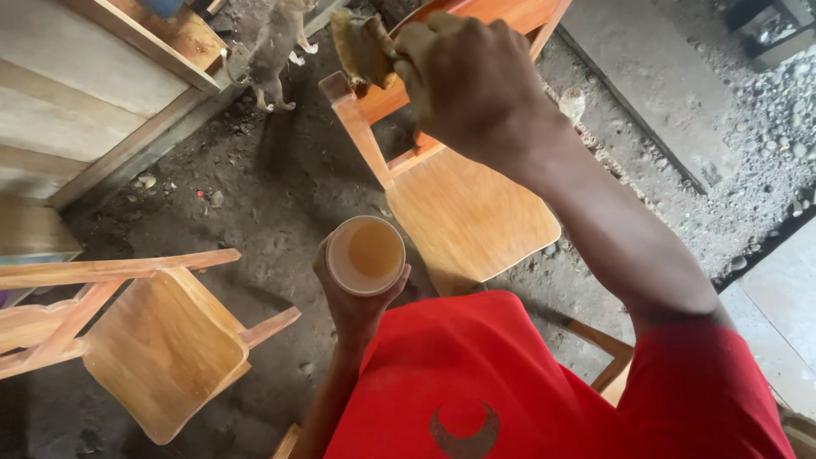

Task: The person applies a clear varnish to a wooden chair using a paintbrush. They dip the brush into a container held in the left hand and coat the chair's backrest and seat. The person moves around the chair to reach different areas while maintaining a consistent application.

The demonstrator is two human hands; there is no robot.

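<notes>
Right hand point(472, 81) grips a brownish rag point(361, 47) shut; left hand point(357, 302) clasps a cup point(365, 255) of amber liquid.

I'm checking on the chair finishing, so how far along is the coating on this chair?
The seat of the chair in front already looks glossy and coated. In hand: the right hand presses a stained rag on the chair's backrest rail, while the left hand holds a cup of amber liquid. The second chair at the left is untouched by either hand; its finish cannot be judged.
</notes>
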